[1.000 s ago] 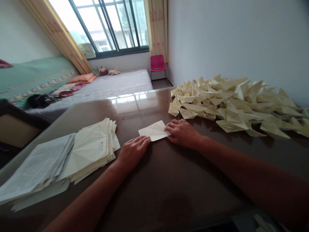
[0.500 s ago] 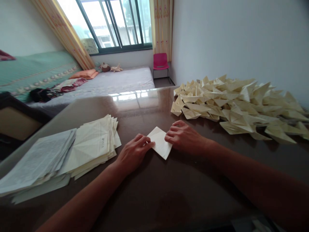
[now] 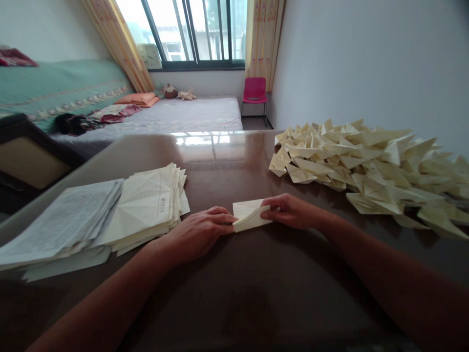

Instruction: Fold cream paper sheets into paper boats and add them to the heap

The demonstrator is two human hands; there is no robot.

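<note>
A small folded sheet of cream paper [image 3: 250, 209] lies on the brown table in front of me, its near layer lifted in a curved flap. My left hand [image 3: 203, 229] pinches its left corner between thumb and fingers. At the right edge, my right hand [image 3: 287, 210] has its thumb and fingers closed on the flap and the layer beneath. Left of my left hand is a stack of creased cream sheets [image 3: 142, 205], overlapping a pile of grey printed sheets [image 3: 69, 220].
Many folded paper boats [image 3: 351, 161] are heaped on the right of the glossy table [image 3: 220, 171], by the wall. A dark-framed chair [image 3: 32, 156] stands at the left. Beyond are a bed [image 3: 205, 115] and a pink chair [image 3: 254, 91].
The folded paper has turned from a diamond to edge-on toward me, and a layer is now raised. Both hands have shifted their grip on it. The whole view has tilted slightly.
</note>
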